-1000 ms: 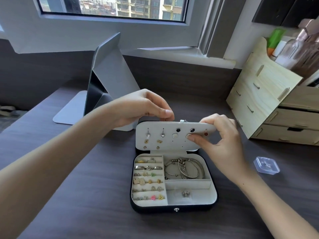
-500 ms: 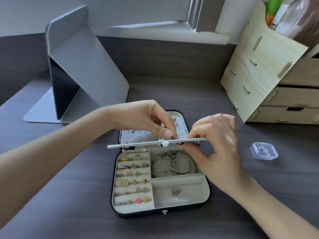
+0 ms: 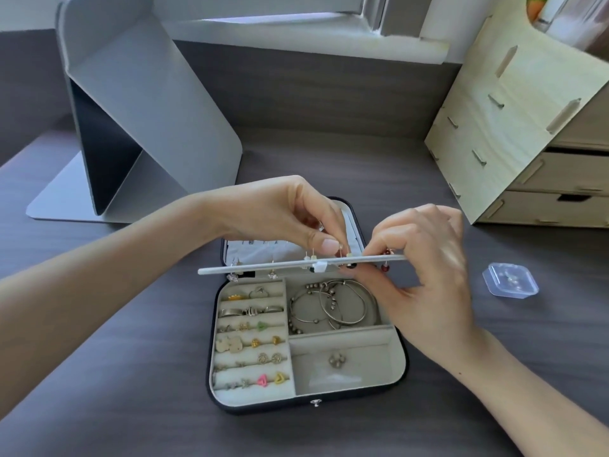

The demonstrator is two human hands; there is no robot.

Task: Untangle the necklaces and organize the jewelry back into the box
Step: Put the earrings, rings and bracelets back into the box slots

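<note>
Tipped from upright to level since a second ago, the earring panel (image 3: 263,267) is now being viewed edge-on. It is being held over the back of the jewelry box (image 3: 309,399), which is lying open on the dark desk (image 3: 131,407).

- Box: stiff dark shell, pale velvety lining; being left untouched below both grips.
- Panel: thin, flat, probably light and fairly rigid. Its right end is being clamped by the right hand (image 3: 425,258), thumb under, other digits over. It is best being taken by its bare edges, since studs are sticking out of both faces.
- Bangles (image 3: 333,306): thin metal hoops, being kept overlapped directly beneath the right-hand grip; judged hard, slippery, prone to snagging.
- Rings (image 3: 250,311): being kept in padded rolls, below the left-hand grip.
- Earring post (image 3: 339,249): apparently being pinched between thumb and forefinger of the left hand (image 3: 280,212), just above the panel and close beside the right-hand grip. Fine wire, easily bent; only a light pinch is being called for.
- Necklaces: none being made out.
</note>
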